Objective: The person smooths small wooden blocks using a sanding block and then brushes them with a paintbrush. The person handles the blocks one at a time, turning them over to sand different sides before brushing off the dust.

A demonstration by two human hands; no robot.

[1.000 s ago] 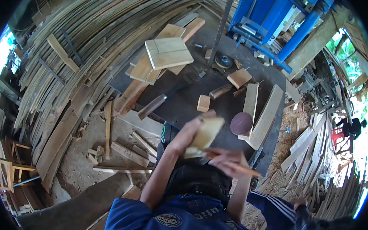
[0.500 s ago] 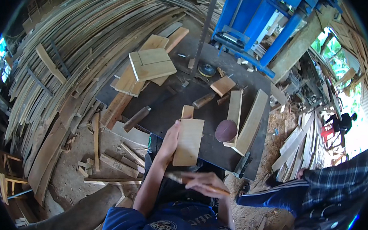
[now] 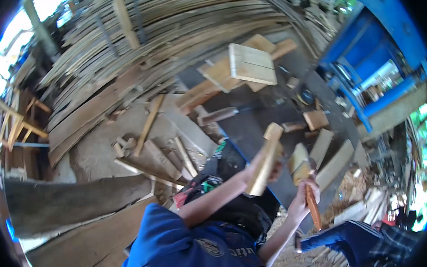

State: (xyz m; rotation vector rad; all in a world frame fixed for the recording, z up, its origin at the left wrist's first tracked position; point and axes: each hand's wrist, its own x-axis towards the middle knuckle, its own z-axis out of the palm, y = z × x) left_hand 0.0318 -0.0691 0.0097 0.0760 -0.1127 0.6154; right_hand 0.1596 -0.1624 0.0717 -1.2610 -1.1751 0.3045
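Note:
My left hand (image 3: 276, 171) grips a pale wooden block (image 3: 264, 163), tilted so that a narrow side faces up, above the near edge of the dark workbench (image 3: 256, 112). Much of that hand is behind the block. My right hand (image 3: 307, 191) is closed around what looks like a chisel, whose orange-brown handle (image 3: 313, 210) sticks out below the fist. Its other end points away and is blurred. A short wooden piece (image 3: 299, 158) is just beyond this tip; whether they touch I cannot tell. Two pale wooden bars (image 3: 336, 164) lie to the right.
A marked pale board (image 3: 252, 63) lies on stacked planks at the bench's far side. A wooden-handled tool (image 3: 219, 115) and a small block (image 3: 315, 120) rest nearer. Blue machinery (image 3: 371, 70) stands right. Offcuts (image 3: 161, 158) litter the floor; another person's leg (image 3: 337, 238) is lower right.
The whole view has swung, shifting the bench rightward. The block in my left hand has turned from its broad face to its edge. My right hand has carried the chisel rightward, toward the bars.

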